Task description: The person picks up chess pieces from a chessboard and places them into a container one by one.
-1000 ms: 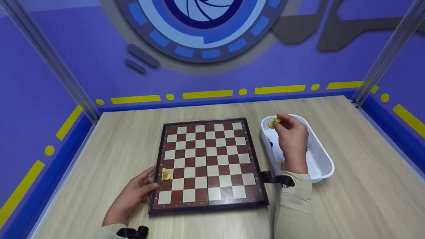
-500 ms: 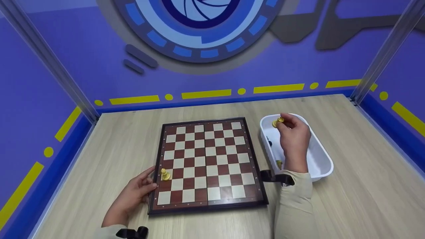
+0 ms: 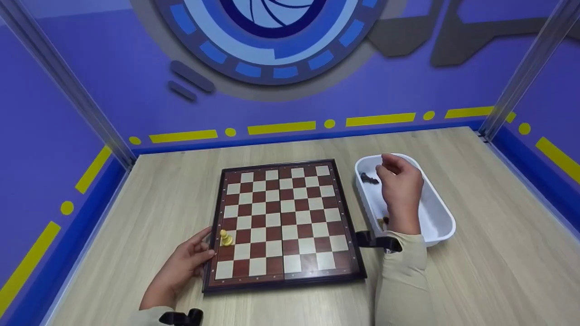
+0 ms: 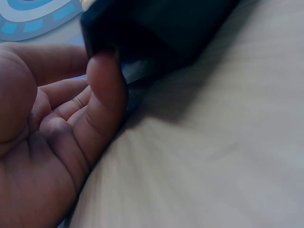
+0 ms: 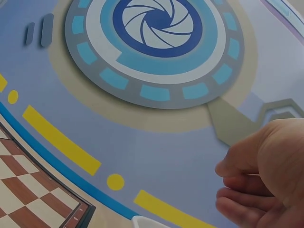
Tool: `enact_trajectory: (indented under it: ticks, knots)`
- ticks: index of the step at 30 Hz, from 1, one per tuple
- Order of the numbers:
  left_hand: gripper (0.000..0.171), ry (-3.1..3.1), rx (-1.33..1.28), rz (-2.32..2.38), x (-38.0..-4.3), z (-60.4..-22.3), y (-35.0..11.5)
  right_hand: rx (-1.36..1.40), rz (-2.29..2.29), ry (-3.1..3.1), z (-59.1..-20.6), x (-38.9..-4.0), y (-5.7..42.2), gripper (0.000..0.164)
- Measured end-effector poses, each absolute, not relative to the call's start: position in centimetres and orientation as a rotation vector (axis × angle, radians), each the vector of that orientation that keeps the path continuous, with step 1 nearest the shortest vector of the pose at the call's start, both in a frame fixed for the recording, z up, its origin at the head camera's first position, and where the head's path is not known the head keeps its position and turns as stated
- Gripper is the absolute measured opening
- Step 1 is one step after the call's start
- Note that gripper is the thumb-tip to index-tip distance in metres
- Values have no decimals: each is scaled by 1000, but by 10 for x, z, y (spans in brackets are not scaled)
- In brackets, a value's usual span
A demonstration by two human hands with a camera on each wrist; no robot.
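A brown-and-cream chessboard (image 3: 276, 217) lies on the table. My left hand (image 3: 181, 267) grips its left edge between thumb and fingers; the left wrist view shows a fingertip (image 4: 102, 76) against the board's dark side (image 4: 142, 28). One gold pawn (image 3: 226, 238) stands upright on a square near that edge. Over the white tray (image 3: 437, 203), my right hand (image 3: 401, 190) has its fingers curled and thumb against them, with no piece showing at the tips. Beside these fingertips lies a black chess piece (image 3: 369, 178) in the tray. Part of another piece (image 3: 384, 222) shows by the wrist.
My right hand and forearm hide part of the tray's inside. Blue-purple panels (image 3: 281, 108) wall in the table (image 3: 172, 190) at the back and sides, with metal posts (image 3: 525, 72) in the corners.
The gold piece seen at my right fingertips is no longer visible there. A black piece in the tray now lies farther back, fully in sight. My left hand stays put.
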State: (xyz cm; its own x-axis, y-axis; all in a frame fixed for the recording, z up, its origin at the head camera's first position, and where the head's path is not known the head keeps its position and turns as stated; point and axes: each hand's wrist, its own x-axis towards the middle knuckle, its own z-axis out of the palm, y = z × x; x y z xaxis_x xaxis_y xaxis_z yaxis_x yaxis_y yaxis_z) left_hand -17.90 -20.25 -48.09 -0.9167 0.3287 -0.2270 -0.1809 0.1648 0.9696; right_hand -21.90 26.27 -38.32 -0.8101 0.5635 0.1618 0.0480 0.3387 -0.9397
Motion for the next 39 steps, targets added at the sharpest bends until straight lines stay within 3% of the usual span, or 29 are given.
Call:
enact_trajectory:
  ticks: [21,39]
  knots:
    - [72,2108,29,1785,-178,-480,-200,-474,1568,-2182,-377,-220,246,32]
    - [74,2070,117,1795,-178,-479,-202,-250,1507,-2293,-376,-222,225,34]
